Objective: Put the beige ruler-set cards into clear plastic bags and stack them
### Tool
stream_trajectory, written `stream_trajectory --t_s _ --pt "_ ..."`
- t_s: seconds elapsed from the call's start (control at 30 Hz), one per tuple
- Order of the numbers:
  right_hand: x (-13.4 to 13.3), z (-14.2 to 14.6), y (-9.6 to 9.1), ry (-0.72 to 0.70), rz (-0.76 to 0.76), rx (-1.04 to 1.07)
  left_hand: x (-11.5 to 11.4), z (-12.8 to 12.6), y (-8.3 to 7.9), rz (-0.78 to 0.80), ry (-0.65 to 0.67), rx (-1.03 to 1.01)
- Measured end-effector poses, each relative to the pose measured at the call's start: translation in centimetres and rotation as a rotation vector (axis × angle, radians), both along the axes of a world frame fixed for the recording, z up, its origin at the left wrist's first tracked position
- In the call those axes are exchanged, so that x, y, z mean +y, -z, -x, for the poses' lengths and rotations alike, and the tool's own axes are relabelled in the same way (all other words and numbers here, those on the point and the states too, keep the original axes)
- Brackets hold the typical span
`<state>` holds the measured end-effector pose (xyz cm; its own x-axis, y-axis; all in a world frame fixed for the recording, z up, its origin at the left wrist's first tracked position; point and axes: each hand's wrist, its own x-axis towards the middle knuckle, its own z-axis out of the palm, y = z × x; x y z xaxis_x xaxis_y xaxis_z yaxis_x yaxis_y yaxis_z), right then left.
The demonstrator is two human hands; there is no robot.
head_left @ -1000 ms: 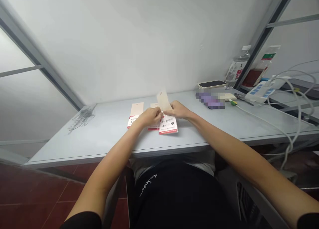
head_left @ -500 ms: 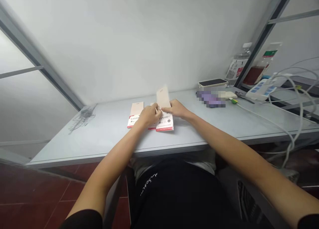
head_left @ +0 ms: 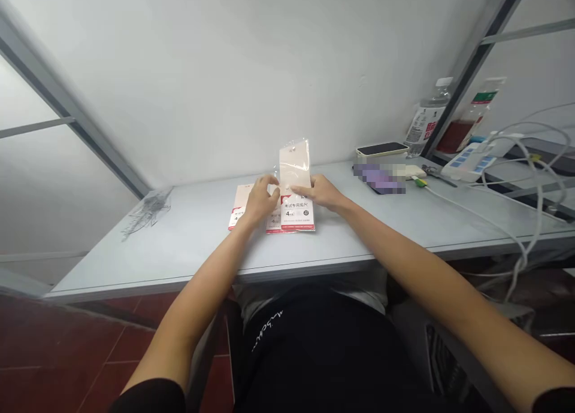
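Both hands meet over a pink-and-white packet [head_left: 296, 185] in a clear sleeve, tilted up from the grey table [head_left: 188, 245]. My left hand [head_left: 259, 200] pinches its left edge with curled fingers. My right hand [head_left: 320, 191] grips its right edge. Two similar packets lie flat beneath and to the left: one [head_left: 236, 206] at the left, one [head_left: 272, 220] partly hidden under my hands.
A crumpled clear wrapper [head_left: 148, 212] lies at the table's left. At the right stand a dark-topped box [head_left: 381, 151], two bottles [head_left: 426, 123], a power strip [head_left: 467, 160] and white cables [head_left: 516, 221]. The white wall is close behind.
The held packet has been raised more upright and now shows its clear sleeve top. Both hands shifted slightly apart to its edges.
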<state>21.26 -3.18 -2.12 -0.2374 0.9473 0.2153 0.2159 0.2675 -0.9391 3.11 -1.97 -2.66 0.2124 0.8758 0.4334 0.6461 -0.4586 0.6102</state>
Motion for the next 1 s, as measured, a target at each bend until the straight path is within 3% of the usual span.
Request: stream_trajectory --t_s 0.17,0.33,0.43,0.63,0.8,0.9,1.0 --pt "-0.2 0.1 -0.1 -0.007 -0.03 0.006 0.2 0.0 -0.4 0.28 0.215 -0.286" --pt "0.2 -0.1 -0.1 -0.003 -0.053 -0.004 0.4 0.2 -0.7 0.255 0.288 -0.415" --pt "0.9 -0.8 -0.2 0.062 -0.087 -0.007 0.8 0.5 -1.1 0.205 0.192 -0.427" --pt "2.2 -3.1 -0.4 0.278 -0.091 0.018 2.0 3.5 -2.3 0.18 -0.229 -0.284" --pt "3.1 -5.8 -0.3 0.519 -0.04 -0.285 3.0 7.7 -2.3 0.333 -0.411 -0.12" --pt "3.6 -7.3 0.1 0.547 0.067 -0.46 3.2 9.3 -2.1 0.449 -0.487 -0.005" --pt "3.8 -8.1 0.6 0.58 0.151 -0.624 3.2 9.9 -1.9 0.465 -0.531 0.072"
